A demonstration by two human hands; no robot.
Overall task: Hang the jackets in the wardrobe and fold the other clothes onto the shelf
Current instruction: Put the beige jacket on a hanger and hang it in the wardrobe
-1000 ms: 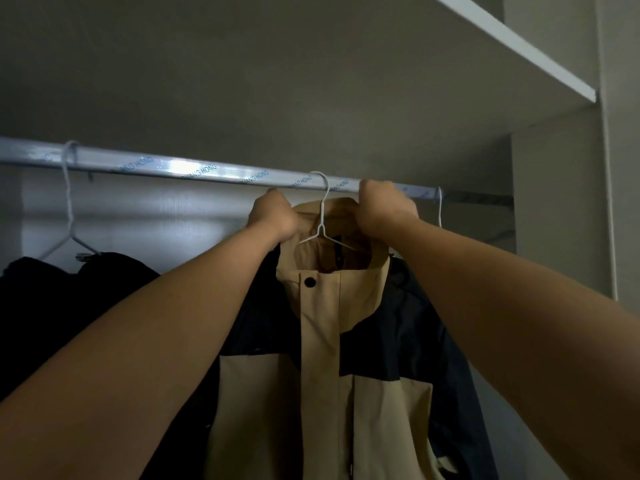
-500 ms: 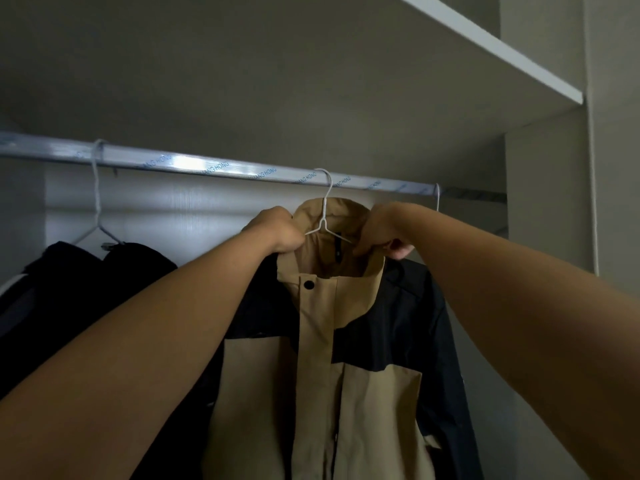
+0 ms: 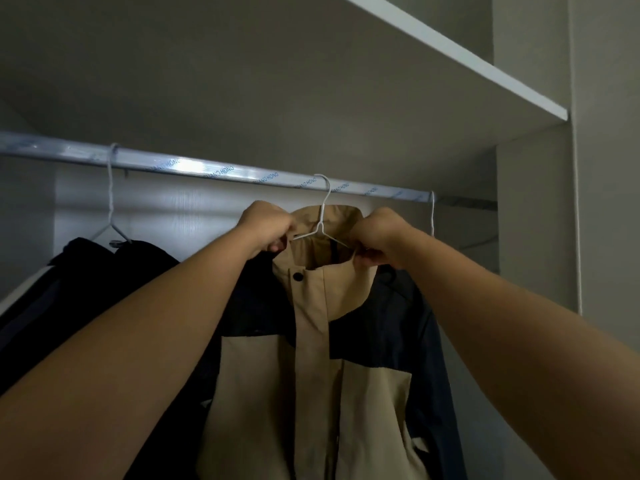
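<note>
A tan and dark navy jacket (image 3: pixel 311 368) hangs on a white wire hanger (image 3: pixel 322 216) hooked over the silver wardrobe rail (image 3: pixel 194 169). My left hand (image 3: pixel 266 226) pinches the collar on the left side, beside the hanger's arm. Gripping the collar's right edge just below the hanger wire is my right hand (image 3: pixel 379 237). Both forearms reach up from the bottom corners and cover the jacket's lower sides.
A black jacket (image 3: pixel 86 271) hangs to the left on another white hanger (image 3: pixel 112 209). A further white hanger (image 3: pixel 432 213) hangs at the rail's right end. A white shelf (image 3: pixel 450 60) runs overhead. The wardrobe's side panel (image 3: pixel 533 220) stands at the right.
Both hands have dropped from the top of the collar near the rail to its sides. My view has shifted left, so the black jacket shows more.
</note>
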